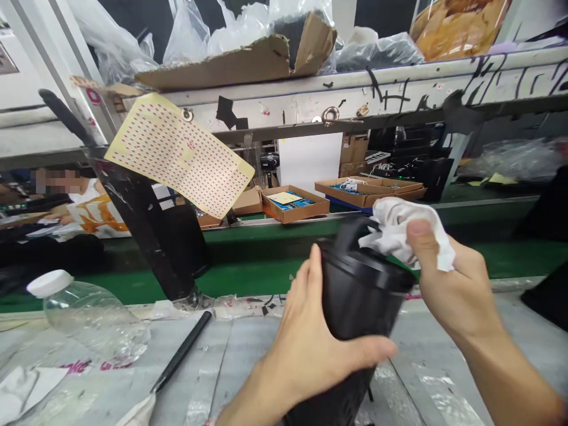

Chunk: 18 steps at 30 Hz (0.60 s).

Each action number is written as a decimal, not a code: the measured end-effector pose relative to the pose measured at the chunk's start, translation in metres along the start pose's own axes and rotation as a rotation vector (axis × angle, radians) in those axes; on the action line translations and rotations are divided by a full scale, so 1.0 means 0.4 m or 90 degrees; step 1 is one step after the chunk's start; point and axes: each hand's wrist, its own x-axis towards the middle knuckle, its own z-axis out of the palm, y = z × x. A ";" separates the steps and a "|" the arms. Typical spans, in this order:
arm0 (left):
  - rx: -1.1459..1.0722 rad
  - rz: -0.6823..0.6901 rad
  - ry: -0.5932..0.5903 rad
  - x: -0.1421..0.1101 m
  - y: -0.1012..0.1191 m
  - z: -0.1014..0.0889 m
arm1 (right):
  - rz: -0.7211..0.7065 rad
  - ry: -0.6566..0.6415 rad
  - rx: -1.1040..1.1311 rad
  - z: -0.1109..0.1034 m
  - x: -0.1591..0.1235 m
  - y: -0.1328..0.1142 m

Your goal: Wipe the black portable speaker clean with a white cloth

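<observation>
A black cylindrical device (355, 290) with a loop handle on top stands a little tilted in front of me, its lower end cut off by the picture's edge. My left hand (310, 337) is wrapped round its side, thumb across the front. Pinched in my right hand (452, 278) is a crumpled white cloth (399, 228), held against or just beside the device's top rim near the handle. The blur there hides whether cloth and rim touch. What lies under the device cannot be made out.
On the left of the grey worktop (239, 349) are a clear plastic bottle (95, 319) and a black-handled tool (184, 349). Behind runs a green conveyor (248, 260) with cardboard trays (295, 207). A sticker sheet (181, 154) hangs from the shelf. A person (91, 192) sits far left.
</observation>
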 end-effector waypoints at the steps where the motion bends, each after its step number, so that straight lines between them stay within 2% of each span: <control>1: -0.022 -0.006 -0.051 -0.007 0.000 0.007 | 0.003 -0.001 -0.023 -0.014 0.009 -0.004; 4: -0.134 -0.045 -0.157 -0.009 -0.013 0.009 | 0.100 0.046 0.049 -0.051 0.050 0.007; 6: -0.181 -0.084 -0.163 0.001 -0.035 0.008 | 0.158 0.066 0.162 -0.064 0.081 0.029; 8: -0.159 -0.119 -0.156 0.014 -0.061 0.010 | 0.169 0.052 0.226 -0.067 0.103 0.053; 12: -0.107 -0.070 -0.194 0.026 -0.088 0.017 | 0.119 0.003 0.302 -0.059 0.110 0.073; 18: -0.136 0.035 -0.310 0.022 -0.073 -0.005 | -0.004 -0.036 0.411 -0.055 0.092 0.059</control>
